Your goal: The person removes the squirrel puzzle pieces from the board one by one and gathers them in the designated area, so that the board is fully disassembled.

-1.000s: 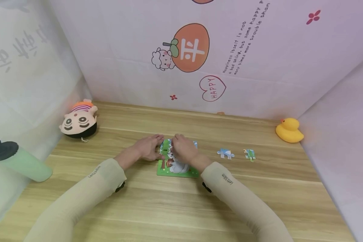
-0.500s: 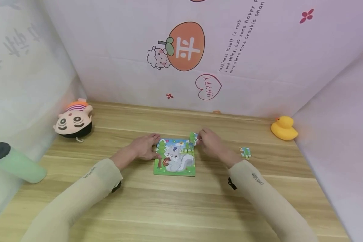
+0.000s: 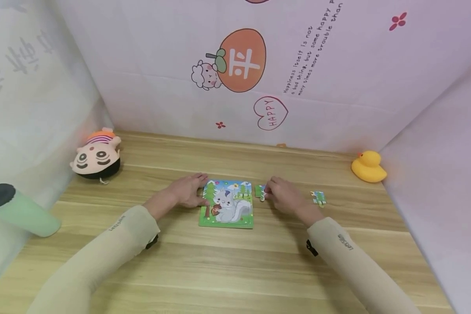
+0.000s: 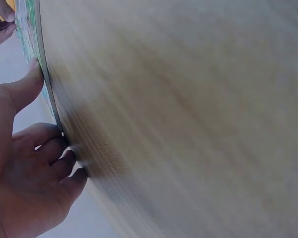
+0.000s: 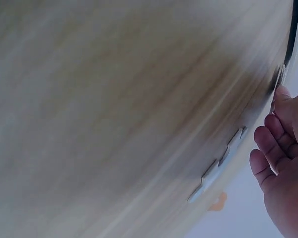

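The jigsaw puzzle (image 3: 228, 205), a board with a grey squirrel holding an acorn, lies in the middle of the table. My left hand (image 3: 186, 191) rests at its left edge. In the left wrist view the left thumb (image 4: 34, 74) presses the board's rim, with loosely bent fingers touching down beside its corner. To the right of the board, my right hand (image 3: 284, 195) pinches a green and white jigsaw piece (image 3: 260, 191) low over the table, apart from the board. In the right wrist view the thumb (image 5: 283, 92) meets this thin piece.
A loose jigsaw piece (image 3: 319, 197) lies right of the right hand. A yellow rubber duck (image 3: 369, 166) stands at the far right. At the left are a plush doll (image 3: 97, 155) and a green bottle (image 3: 27, 213). Printed cloth walls (image 3: 161, 87) enclose the table (image 3: 220, 266).
My right hand has gone from over the board to its right, carrying the green piece onto that side. The blue piece once seen there is out of sight. My left hand stays at the board.
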Tool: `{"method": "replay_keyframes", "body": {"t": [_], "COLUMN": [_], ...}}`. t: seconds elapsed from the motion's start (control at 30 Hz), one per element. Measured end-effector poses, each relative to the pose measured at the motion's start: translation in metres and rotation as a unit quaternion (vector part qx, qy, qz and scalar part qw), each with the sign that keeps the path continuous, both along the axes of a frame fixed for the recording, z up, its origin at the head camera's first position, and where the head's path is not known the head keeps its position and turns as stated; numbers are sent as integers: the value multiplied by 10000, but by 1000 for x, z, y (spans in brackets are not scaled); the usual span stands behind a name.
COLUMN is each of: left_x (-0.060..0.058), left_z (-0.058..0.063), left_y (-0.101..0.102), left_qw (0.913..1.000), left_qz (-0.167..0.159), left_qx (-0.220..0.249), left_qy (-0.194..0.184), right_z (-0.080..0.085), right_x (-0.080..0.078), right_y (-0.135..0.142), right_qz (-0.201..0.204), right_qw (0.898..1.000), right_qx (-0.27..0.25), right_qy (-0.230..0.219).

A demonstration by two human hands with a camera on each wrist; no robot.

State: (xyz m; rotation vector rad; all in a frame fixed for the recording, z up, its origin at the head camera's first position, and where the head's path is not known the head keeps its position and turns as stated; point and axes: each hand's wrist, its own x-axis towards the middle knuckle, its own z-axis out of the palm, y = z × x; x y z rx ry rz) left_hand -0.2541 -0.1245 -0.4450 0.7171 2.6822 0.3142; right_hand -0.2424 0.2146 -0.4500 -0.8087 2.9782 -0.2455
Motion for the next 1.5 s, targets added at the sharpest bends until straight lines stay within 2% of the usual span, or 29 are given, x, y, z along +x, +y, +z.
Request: {"method": "replay_keyframes", "body": {"t": [0.37, 0.63, 0.83, 1.03, 1.17, 1.3, 1.5], "left_x": [0, -1, -1, 1, 4, 6, 7], "left_z": [-1, 0, -1, 0, 5, 11, 14], "left_y": [1, 0, 0, 4, 8, 11, 16], "left_qw": [10000, 10000, 10000, 9999, 9996, 9990, 9983], "left_qz": [-50, -42, -20, 109, 145, -85, -378], "left_qx": [-21, -6, -46, -130, -217, -392, -407], "left_qy": [32, 31, 52, 27, 67, 171, 192], "right_z": [-4, -4, -3, 6, 7, 4, 3], "right_x": [-1, -1, -4, -2, 4, 11, 16], "right_y": [-3, -6, -6, -14, -29, -43, -56], "right_qz": [103, 77, 153, 51, 225, 449, 388], "right_qw": [9996, 9999, 9997, 9996, 9993, 9979, 9984], "right_qx": [2, 119, 106, -41, -307, -410, -10], "right_qy": [267, 78, 136, 264, 64, -215, -414]}}
